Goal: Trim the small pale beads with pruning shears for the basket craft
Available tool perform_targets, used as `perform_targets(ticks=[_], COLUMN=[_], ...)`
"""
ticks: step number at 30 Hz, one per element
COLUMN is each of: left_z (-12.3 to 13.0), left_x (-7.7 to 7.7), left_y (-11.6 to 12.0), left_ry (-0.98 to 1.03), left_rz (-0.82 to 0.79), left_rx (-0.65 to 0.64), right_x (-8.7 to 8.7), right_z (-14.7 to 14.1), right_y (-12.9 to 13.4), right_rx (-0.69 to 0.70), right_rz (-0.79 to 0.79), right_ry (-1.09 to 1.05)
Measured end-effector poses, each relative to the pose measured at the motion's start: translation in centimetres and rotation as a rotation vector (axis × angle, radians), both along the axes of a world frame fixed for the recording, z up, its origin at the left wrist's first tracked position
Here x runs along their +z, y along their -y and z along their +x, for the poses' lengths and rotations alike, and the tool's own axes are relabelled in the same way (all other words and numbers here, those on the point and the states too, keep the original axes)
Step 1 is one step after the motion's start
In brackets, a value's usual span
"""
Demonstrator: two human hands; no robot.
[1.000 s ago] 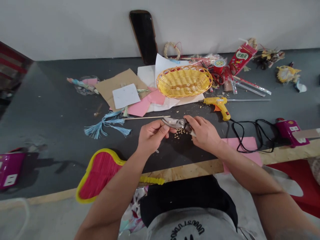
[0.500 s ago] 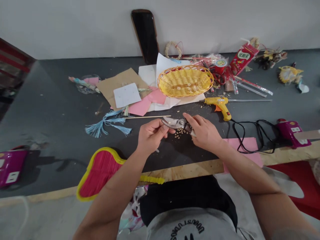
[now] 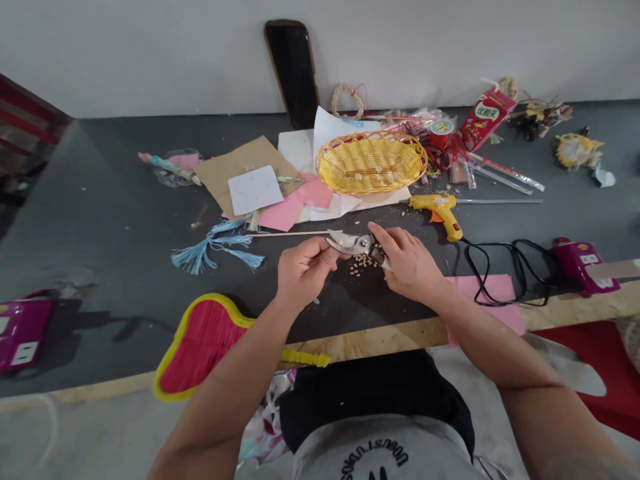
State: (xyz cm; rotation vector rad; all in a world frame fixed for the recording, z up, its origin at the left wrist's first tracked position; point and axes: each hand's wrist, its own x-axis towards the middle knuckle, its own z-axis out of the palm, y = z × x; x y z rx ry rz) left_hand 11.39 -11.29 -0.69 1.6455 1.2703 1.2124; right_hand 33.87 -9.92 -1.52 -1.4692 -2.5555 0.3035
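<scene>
My right hand point(image 3: 411, 265) is wrapped around the handles of pruning shears point(image 3: 356, 243), whose metal jaws point left over the table. Close to the jaw tips, my left hand point(image 3: 304, 270) is closed in a pinch of thumb and fingers. A tiny pale bit shows between the blades, but what the left fingers hold is mostly hidden. Below the shears lies a scatter of small tan cut pieces point(image 3: 361, 265). Just behind the left hand a thin pale stick point(image 3: 285, 233) lies on the table, reaching from a blue tassel point(image 3: 200, 250) towards the shears.
A yellow woven basket point(image 3: 370, 163) holding a few small pieces sits behind the hands, beside papers point(image 3: 255, 191). Rightward lie a yellow glue gun point(image 3: 443, 212) with its black cord and a red drink carton point(image 3: 487, 119). A red, yellow-edged fan point(image 3: 207, 343) overhangs the front edge at left.
The left fingers have drawn in slightly beneath the shears' jaws; a fingertip that stuck out there is now tucked in. The shears stay in the right hand, almost unmoved.
</scene>
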Motion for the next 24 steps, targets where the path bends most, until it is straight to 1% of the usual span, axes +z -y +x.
perform_targets(ticks=[4, 9, 17, 21, 24], left_z=[0.0, -0.3, 0.0, 0.1, -0.1], left_x=[-0.4, -0.9, -0.9, -0.9, -1.2], left_y=[0.0, 0.1, 0.3, 0.1, 0.0], left_ry=[0.045, 0.049, 0.097, 0.123, 0.126], left_rz=[-0.044, -0.06, -0.09, -0.084, -0.093], left_rx=[-0.023, -0.033, -0.05, -0.049, -0.06], right_x=[-0.1, -0.3, -0.2, -0.2, -0.1], right_z=[0.0, -0.1, -0.2, -0.2, -0.1], right_y=[0.1, 0.2, 0.6, 0.3, 0.1], right_rx=[-0.004, -0.001, 0.005, -0.018, 0.006], right_rz=[0.008, 0.003, -0.002, 0.009, 0.014], right_ry=[0.022, 0.019, 0.047, 0.069, 0.069])
